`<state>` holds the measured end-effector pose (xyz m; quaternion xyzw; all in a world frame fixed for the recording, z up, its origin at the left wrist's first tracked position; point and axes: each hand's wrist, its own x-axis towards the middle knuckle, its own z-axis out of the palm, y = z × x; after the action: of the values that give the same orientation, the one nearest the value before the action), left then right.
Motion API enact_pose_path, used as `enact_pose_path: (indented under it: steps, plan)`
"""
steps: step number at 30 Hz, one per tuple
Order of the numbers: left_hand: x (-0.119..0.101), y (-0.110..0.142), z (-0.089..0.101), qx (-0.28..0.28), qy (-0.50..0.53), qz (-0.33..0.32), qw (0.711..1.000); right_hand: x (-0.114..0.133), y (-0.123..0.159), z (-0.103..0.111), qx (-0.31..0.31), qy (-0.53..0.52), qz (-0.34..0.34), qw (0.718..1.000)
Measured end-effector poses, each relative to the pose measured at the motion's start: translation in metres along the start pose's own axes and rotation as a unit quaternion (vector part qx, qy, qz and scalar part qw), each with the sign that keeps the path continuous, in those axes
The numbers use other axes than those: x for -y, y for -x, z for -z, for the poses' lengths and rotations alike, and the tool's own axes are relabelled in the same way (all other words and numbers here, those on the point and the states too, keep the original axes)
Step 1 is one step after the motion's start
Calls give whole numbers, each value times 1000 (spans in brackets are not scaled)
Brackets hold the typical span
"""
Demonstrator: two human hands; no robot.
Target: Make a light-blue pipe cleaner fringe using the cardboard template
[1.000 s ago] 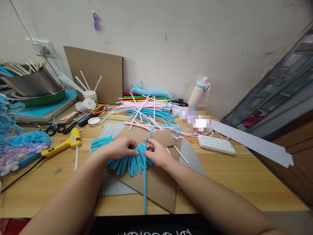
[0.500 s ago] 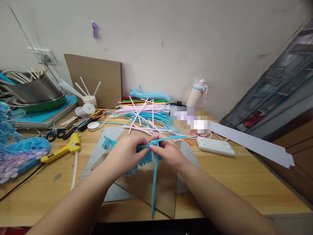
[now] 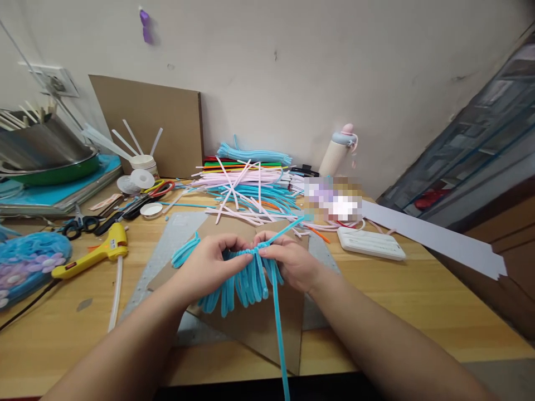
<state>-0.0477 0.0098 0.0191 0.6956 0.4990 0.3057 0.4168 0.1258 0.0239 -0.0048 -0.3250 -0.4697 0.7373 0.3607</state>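
Note:
A row of looped blue pipe cleaners (image 3: 246,284) hangs like a fringe between my hands, over the brown cardboard (image 3: 267,328). My left hand (image 3: 217,259) pinches its top edge, thumb and fingers closed. Close beside it, my right hand (image 3: 292,259) is shut on the right end of the same piece. From the right hand's fingers one loose strand (image 3: 278,334) drops toward the table's front edge, and another end sticks out up to the right. More blue loops (image 3: 186,250) show past the left hand. The fingertips partly hide the joins.
A yellow glue gun (image 3: 94,256), black scissors (image 3: 81,224) and a blue flowered piece (image 3: 37,256) lie left. Pipe cleaners in several colours (image 3: 254,189) are piled at the back. On the right are a white power bank (image 3: 371,243), a bottle (image 3: 334,155) and a white strip (image 3: 434,236).
The looped piece has turned so that more of its hanging loops face me. The loose strand has swung slightly right and hangs lower. Both hands keep their hold. The view has shifted slightly.

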Motion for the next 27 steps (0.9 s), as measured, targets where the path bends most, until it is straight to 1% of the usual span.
enact_pose_path:
  steps: [2,4,7,10,12,14,20,27]
  plan:
    - [2,-1,-1,3,1,10,1000,-2,-1,1,0,38,17,999]
    - [5,-3,-1,7,-7,13,1000,-3,-1,3,-5,104,41,994]
    - [10,-4,-3,1,-28,3,1000,-3,-1,5,-11,204,78,976]
    - [12,-5,-4,-7,-51,-12,999,-4,0,7,-11,262,107,959]
    - [13,-4,-5,-9,-63,-16,998,-5,0,7,-18,292,111,950]
    - [13,-4,-5,-10,-70,-21,997,-5,0,7,-23,303,108,946]
    - [11,-4,-5,-20,-94,-34,995,-3,-1,6,-20,257,90,962]
    - [11,-3,-5,-5,-90,-34,995,-2,-1,9,-26,282,72,956]
